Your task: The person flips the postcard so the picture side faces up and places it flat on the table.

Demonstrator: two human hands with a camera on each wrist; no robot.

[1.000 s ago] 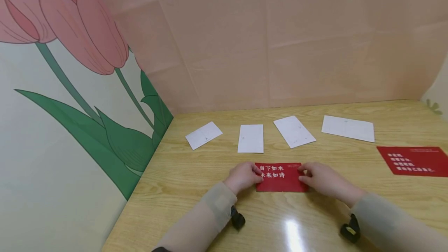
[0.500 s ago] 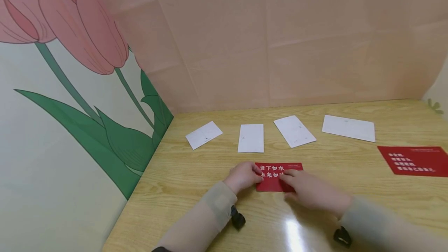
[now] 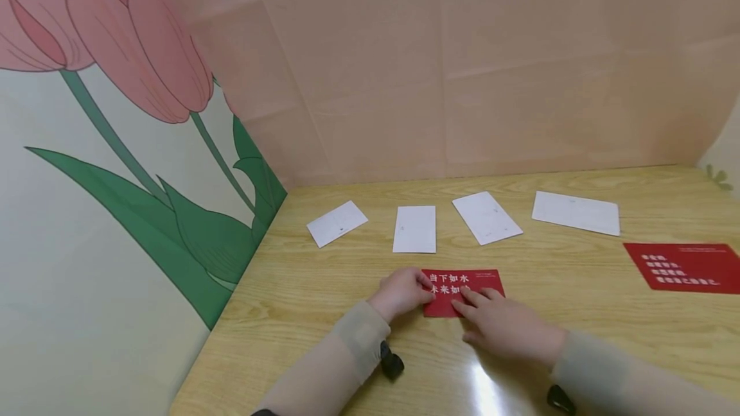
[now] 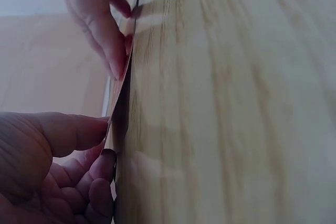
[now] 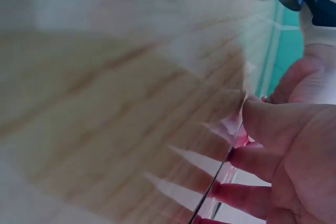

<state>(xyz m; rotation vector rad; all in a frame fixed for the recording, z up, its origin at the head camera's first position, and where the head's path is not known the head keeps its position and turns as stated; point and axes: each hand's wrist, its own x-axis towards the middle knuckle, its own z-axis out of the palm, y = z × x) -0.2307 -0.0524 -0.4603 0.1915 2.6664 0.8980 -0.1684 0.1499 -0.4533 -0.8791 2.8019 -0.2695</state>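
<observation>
Clearly the work sits around the middle of the desk [image 3: 324,275], well in from its left and back edges. Leftmost, near the back left corner, lies a tilted white card [image 3: 337,224]. Nearer the front, the left hand [image 3: 400,291] pinches the left end of a red card [image 3: 442,307] between thumb and fingers; the left wrist view shows that end tipped slightly up from the wood. Behind it, toward the back edge, are an upright white card [image 3: 414,230] and a slanted white card [image 3: 487,217]. The right hand [image 3: 509,326] rests on the red card's right half with its fingers straight and spread, curled round nothing. Farther right come a wide white card [image 3: 575,212], close to the back edge, and a second red card [image 3: 685,267] lying flat toward the right edge.

From here, the likeliest trouble is a crease: pressing from the right while the left end is raised could bend the stock. Should the left pinch loosen, the card might slide askew under that palm, since the desk looks glossy.

Compared with a second ago, the right hand has left the card's right end, which it was gripping, and moved inward; it now hides the end of the second printed line and leaves the right corner bare. The left hand and the cards look unmoved.
</observation>
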